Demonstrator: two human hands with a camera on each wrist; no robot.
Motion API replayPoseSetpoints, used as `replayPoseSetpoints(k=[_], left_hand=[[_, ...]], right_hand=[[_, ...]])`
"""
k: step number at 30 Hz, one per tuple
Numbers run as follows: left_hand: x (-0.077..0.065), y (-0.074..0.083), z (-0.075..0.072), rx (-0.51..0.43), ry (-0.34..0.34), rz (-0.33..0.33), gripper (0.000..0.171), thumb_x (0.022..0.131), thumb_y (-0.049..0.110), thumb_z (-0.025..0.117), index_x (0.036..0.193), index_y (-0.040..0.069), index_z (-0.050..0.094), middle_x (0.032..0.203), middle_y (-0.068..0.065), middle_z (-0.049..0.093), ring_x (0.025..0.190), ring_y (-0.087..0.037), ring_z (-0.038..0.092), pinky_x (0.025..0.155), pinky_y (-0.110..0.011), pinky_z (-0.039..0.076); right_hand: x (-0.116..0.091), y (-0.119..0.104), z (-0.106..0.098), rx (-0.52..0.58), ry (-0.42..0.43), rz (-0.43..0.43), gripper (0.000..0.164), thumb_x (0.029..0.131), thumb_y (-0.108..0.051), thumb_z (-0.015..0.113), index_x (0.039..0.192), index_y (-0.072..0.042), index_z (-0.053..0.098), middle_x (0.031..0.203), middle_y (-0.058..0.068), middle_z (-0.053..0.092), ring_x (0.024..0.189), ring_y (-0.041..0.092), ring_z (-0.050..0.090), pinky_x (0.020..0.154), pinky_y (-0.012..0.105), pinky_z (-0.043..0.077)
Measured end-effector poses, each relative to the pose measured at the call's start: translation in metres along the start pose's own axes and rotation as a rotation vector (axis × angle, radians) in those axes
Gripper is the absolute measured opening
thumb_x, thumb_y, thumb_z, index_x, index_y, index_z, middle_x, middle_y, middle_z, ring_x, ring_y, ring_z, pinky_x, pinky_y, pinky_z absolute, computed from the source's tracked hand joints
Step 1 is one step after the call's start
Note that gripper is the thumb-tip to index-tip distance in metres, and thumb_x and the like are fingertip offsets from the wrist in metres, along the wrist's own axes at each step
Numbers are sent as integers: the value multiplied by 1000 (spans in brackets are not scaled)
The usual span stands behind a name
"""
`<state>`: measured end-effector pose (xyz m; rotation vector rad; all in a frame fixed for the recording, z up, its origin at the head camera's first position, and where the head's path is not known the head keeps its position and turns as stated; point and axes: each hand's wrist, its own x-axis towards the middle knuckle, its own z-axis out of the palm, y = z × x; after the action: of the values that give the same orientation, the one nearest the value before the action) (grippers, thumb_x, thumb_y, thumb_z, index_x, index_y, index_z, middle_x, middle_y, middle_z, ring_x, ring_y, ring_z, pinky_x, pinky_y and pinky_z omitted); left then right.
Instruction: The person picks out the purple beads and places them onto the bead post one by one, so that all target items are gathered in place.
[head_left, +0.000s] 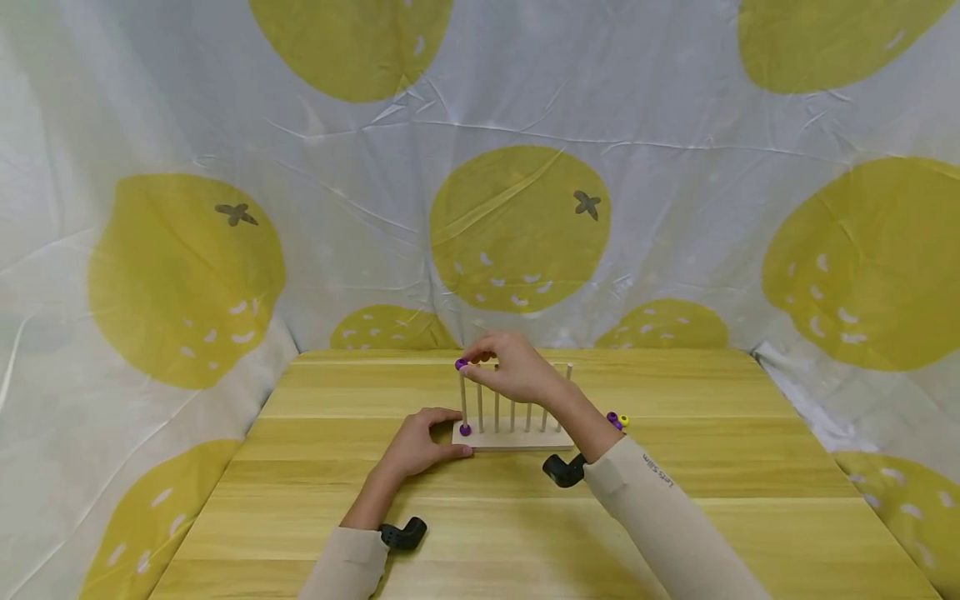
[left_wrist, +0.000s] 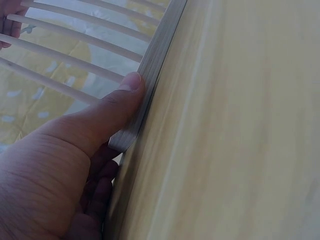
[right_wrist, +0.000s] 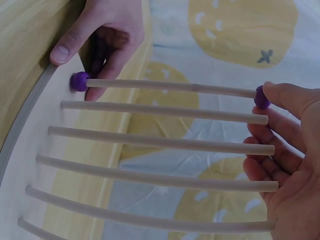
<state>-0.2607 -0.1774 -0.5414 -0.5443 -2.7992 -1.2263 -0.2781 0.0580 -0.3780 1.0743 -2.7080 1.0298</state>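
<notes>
In the head view, pinches a purple bead (head_left: 461, 365) between thumb and forefinger of the right hand (head_left: 517, 371), at the tip of the leftmost peg (head_left: 464, 400). Grips the left end of the pale wooden base (head_left: 510, 440) with the left hand (head_left: 416, 442), thumb at the front edge and fingers round toward the back. Shows a lower bead (head_left: 465, 431), also purple, at the foot of the same peg. Near the right forearm, shows loose purple beads (head_left: 612, 418) and a yellow bead (head_left: 624, 421) on the wood-grain table (head_left: 480, 542), beside the base's right end. Behind, shows cloth (head_left: 360, 208) printed with large yellow fruit. In the left wrist view, presses the left thumb against the base's edge, other fingers bent and shadowed beneath; at upper left, catches only part of the right hand, too little to tell its hold. In the right wrist view, covers the peg's end with the pinched bead, depth of threading impossible to tell; bends the remaining right fingers loosely behind the neighbouring pegs (right_wrist: 160, 142). Shows the lower bead around its peg against the base, just beside the left fingers.
</notes>
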Motion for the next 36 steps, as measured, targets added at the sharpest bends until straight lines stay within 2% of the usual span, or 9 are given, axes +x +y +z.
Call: replayPoseSetpoints(k=[9,16,30,36], left_hand=[[0,2,-1,8,-5,-14,63,72,52,92,125,22,74,131,2,71,132,-25,60,115,-50,45],[0,2,-1,5,-8,-11,63,72,53,91,125,25,74,131,4,71,132,-25,60,115,-50,45],[3,3,2,8,-14,-1,65,72,57,90,126,26,74,130,6,71,132,-25,60,115,-51,45],[-1,7,0,-7,-11,-22,64,72,54,91,126,26,74,131,5,70,133,-26,59,116,-52,43]], right_hand=[[1,0,-1,-23,-6,8,22,102,-34,67,114,-19,78,115,-4,71,107,15,64,94,38,57],[0,1,-1,-42,-4,-4,25,101,-32,69,117,-15,76,115,-1,71,106,16,64,93,38,57],[-9,6,-14,5,19,8,28,102,-31,67,122,-13,75,115,0,71,109,20,66,100,46,55],[-16,10,-20,19,36,9,27,102,-31,67,121,-15,75,113,-1,71,109,19,66,99,44,55]])
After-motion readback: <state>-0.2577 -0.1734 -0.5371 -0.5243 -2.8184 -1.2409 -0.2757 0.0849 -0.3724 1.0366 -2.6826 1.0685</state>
